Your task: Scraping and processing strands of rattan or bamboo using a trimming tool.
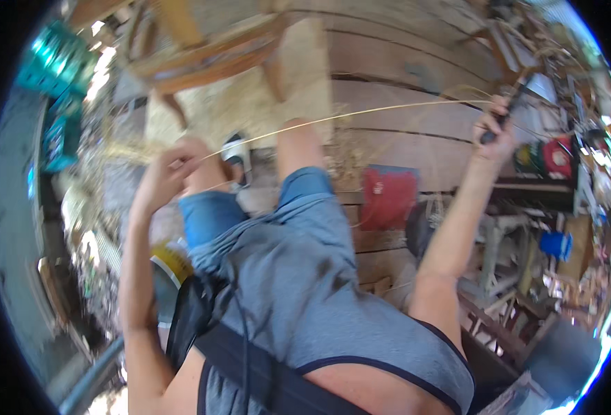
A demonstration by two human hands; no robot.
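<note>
A long, thin, pale cane strip (360, 111) runs taut across my knees, from my left hand to my right. The fingers of my left hand (167, 174) are closed on its near-left end, above my left knee. Out to the far right, my right hand (495, 135) grips a dark knife-like tool (513, 111), with the strip's other end meeting this hand. Its blade is blurred, so the exact shape cannot be made out. A loose length of strip curls past the right hand.
A wooden chair (208, 59) stands ahead on a pale board (305, 69). A red item (388, 197) lies on the plank floor. Teal crates (60, 59) are stacked at far left, with a yellow-rimmed bucket (170, 263) by my left arm. Clutter and a blue container (556, 245) fill the right.
</note>
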